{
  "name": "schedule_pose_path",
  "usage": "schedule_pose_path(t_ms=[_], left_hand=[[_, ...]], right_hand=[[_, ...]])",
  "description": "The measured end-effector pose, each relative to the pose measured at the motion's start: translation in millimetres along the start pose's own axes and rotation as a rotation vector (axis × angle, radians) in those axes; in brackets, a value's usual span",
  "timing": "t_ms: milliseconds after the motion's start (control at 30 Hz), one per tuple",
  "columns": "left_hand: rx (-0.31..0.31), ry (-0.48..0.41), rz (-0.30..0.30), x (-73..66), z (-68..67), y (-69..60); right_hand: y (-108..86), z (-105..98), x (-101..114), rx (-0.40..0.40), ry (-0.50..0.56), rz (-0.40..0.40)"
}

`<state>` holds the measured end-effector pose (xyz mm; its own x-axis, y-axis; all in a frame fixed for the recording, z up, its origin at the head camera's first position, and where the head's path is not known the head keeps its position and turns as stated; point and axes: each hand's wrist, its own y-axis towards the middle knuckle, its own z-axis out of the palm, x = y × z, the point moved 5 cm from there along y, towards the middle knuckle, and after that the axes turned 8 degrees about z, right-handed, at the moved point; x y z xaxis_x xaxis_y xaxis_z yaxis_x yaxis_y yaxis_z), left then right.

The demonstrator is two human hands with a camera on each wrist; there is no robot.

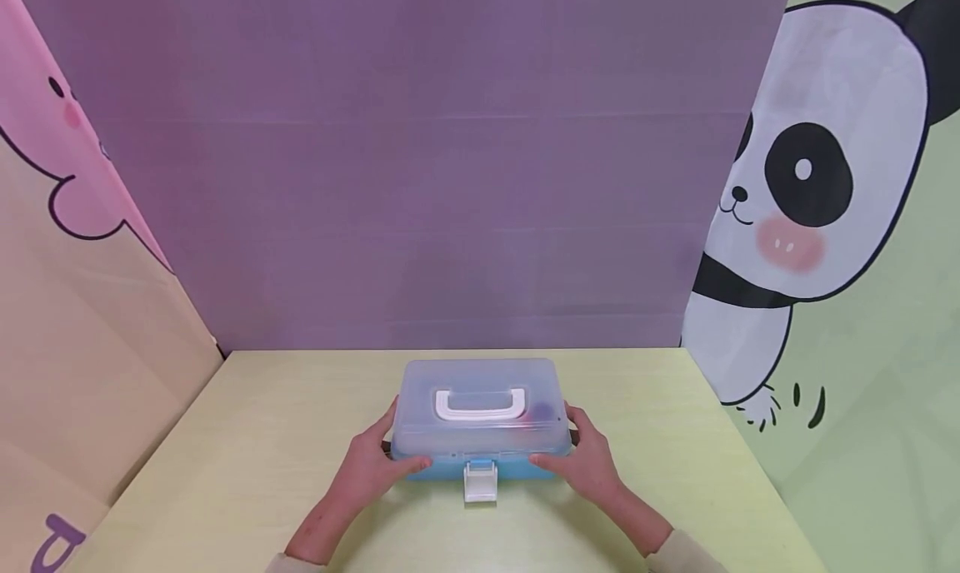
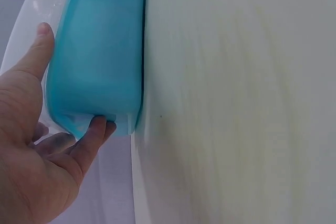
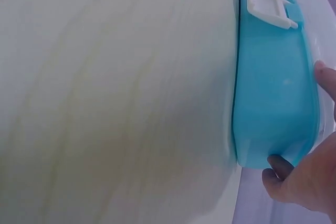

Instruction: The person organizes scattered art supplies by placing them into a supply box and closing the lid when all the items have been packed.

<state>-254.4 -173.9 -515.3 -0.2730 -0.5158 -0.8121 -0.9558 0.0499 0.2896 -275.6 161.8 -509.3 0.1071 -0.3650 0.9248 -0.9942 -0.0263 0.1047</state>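
A plastic storage box [image 1: 480,373] with a cloudy see-through lid and a light blue base sits on the table. On its lid lies a white carry handle [image 1: 481,414]. The white front latch [image 1: 481,483] is swung outward and down, off the lid. My left hand [image 1: 369,466] holds the box's left end, thumb along the front edge and fingers against the side. At the opposite end, my right hand [image 1: 591,465] grips it in the same way. Red and dark shapes show faintly through the lid's right part; what they are is unclear.
The pale wood-grain table [image 1: 300,406] reaches back to a purple cloth wall [image 1: 450,181]. A panda print [image 1: 832,148] covers the cloth on the right, and a pink cartoon print [image 1: 45,115] is on the left cloth.
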Motion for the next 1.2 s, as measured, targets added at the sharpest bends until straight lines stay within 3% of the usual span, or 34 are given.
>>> schedule_pose_path(t_ms=[333,633,767,1000,1200], left_hand=[[0.025,-0.013,-0.012,-6.2,-0.6,1.4],[0.050,-0.046,-0.041,-14.3,0.5,0.2],[0.057,-0.097,-0.091,-20.0,-2.0,0.5],[-0.008,-0.237,-0.209,-28.6,-3.1,9.9],[-0.026,-0.285,-0.265,-32.4,-4.4,8.3]], right_hand=[[-2.9,2,4,0.012,-0.046,-0.060],[-5.5,3,3,0.013,-0.071,-0.040],[-5.7,2,4,0.014,-0.072,-0.042],[-4.8,2,4,0.006,-0.103,-0.055],[-6.2,4,4,0.000,-0.142,-0.084]])
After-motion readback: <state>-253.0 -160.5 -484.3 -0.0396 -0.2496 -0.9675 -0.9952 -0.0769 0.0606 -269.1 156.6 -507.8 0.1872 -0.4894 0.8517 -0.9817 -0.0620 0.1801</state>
